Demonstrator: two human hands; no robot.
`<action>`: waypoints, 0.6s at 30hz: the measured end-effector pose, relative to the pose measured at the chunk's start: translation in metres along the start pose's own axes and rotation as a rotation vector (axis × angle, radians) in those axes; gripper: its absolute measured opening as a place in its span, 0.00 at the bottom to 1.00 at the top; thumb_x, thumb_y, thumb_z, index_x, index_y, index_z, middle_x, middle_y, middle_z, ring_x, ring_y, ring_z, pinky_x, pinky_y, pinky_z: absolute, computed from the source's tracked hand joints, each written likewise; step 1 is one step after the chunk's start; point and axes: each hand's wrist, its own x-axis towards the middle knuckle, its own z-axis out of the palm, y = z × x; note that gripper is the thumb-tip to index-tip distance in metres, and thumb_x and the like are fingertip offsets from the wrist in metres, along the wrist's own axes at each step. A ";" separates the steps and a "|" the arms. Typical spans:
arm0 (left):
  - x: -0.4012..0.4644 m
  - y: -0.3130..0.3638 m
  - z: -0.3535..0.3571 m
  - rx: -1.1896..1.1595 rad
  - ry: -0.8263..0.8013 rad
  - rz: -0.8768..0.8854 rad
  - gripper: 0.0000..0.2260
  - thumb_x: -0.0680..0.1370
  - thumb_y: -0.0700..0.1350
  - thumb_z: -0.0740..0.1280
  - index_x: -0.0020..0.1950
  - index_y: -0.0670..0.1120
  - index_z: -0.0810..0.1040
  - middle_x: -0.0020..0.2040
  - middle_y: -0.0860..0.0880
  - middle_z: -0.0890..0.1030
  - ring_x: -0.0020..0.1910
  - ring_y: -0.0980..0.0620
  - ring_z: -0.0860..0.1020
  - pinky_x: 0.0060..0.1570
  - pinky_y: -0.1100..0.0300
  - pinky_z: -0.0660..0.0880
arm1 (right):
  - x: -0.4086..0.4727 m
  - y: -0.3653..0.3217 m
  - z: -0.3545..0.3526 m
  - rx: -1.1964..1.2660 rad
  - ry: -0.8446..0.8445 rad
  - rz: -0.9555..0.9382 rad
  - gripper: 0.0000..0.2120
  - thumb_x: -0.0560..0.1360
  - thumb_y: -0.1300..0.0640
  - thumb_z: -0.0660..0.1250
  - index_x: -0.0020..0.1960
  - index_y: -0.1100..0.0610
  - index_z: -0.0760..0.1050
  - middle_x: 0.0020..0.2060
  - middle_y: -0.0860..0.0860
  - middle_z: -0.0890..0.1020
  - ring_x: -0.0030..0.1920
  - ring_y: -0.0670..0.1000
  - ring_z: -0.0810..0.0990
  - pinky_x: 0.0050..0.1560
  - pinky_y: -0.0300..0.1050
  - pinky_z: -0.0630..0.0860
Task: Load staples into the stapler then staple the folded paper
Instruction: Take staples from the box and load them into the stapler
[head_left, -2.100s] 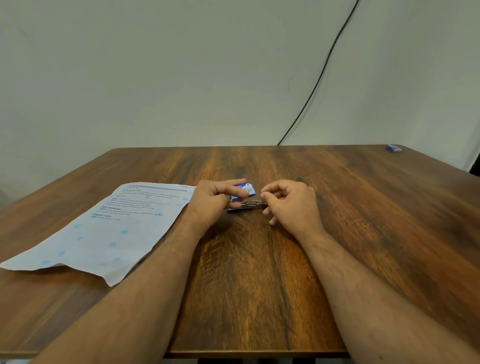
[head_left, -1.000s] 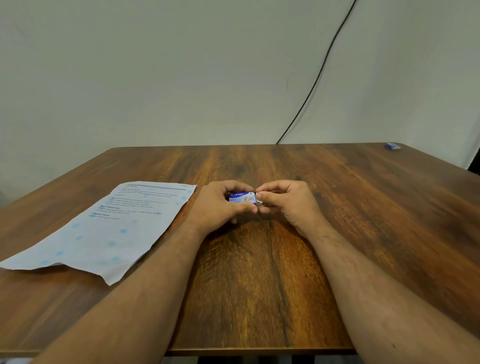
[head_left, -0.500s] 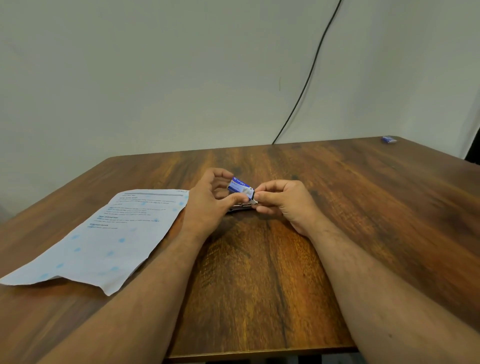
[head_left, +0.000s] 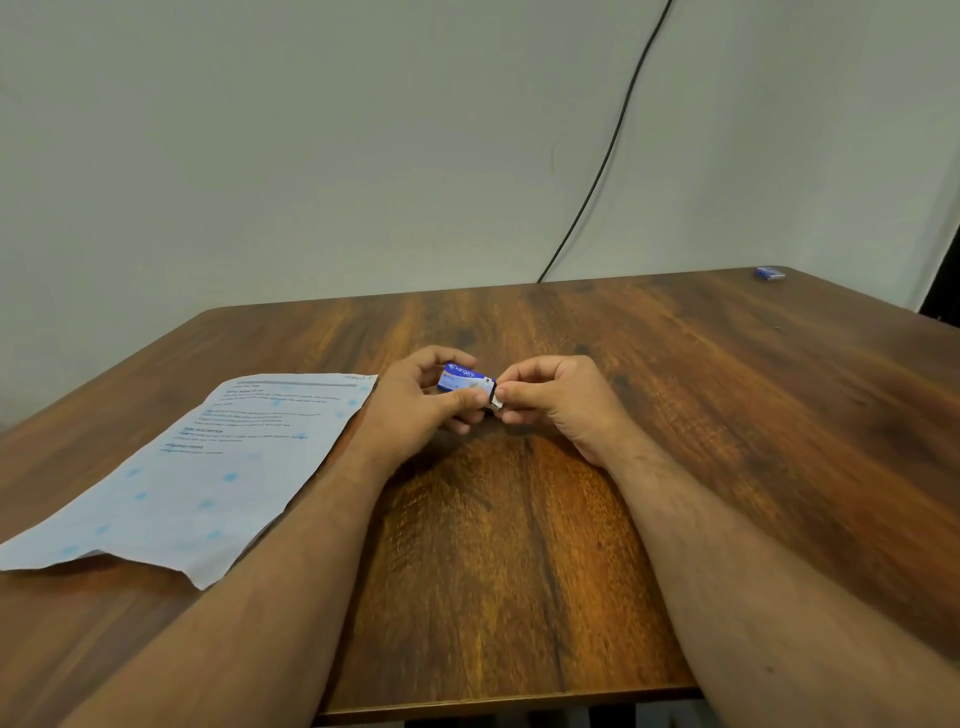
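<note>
At the middle of the wooden desk (head_left: 519, 545), a small blue stapler (head_left: 464, 380) with white lettering on its top is being held just above the surface. Its body is short and boxy, blue over a paler side panel, with a dark end and a bit of bright metal showing at its right tip.

The left hand (head_left: 422, 402) is curling round the stapler from the left, thumb lying along the near side and fingers wrapping over the far side. The right hand (head_left: 550, 397) is pinching the stapler's right end between thumb and bent fingers, so the stapler is sitting between the two hands, touching both. Whether a strip of staples is in that pinch cannot be told.

The printed sheet of paper (head_left: 208, 478) is lying flat on the desk to the left, just beside the left forearm, its near corner slightly lifted. A small blue box (head_left: 770, 273) is sitting at the far right corner, well apart. A black cable (head_left: 608, 145) is running down the wall.

Compared with half a second ago, the stapler is tilting a little less steeply and both hands are gripping it in much the same way; two seconds ago its metal channel was lying open between them.
</note>
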 end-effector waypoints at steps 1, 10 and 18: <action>0.001 -0.001 -0.001 -0.033 -0.003 -0.018 0.14 0.73 0.37 0.76 0.58 0.46 0.81 0.46 0.44 0.87 0.40 0.47 0.86 0.38 0.58 0.81 | 0.000 0.000 0.000 0.004 -0.003 0.005 0.03 0.73 0.68 0.74 0.46 0.63 0.84 0.38 0.57 0.86 0.39 0.54 0.84 0.41 0.42 0.83; 0.004 -0.001 -0.004 -0.130 -0.008 -0.076 0.13 0.74 0.36 0.74 0.58 0.41 0.81 0.46 0.42 0.87 0.39 0.50 0.86 0.37 0.63 0.82 | -0.003 -0.006 -0.001 0.081 0.003 0.036 0.03 0.73 0.70 0.73 0.47 0.66 0.83 0.44 0.62 0.84 0.37 0.52 0.84 0.36 0.38 0.83; 0.006 -0.003 -0.006 -0.130 -0.021 -0.083 0.11 0.76 0.39 0.73 0.57 0.43 0.81 0.45 0.42 0.87 0.39 0.49 0.86 0.38 0.62 0.82 | -0.005 -0.006 0.000 0.027 0.009 -0.018 0.03 0.74 0.67 0.73 0.48 0.64 0.84 0.45 0.59 0.85 0.41 0.54 0.85 0.35 0.40 0.82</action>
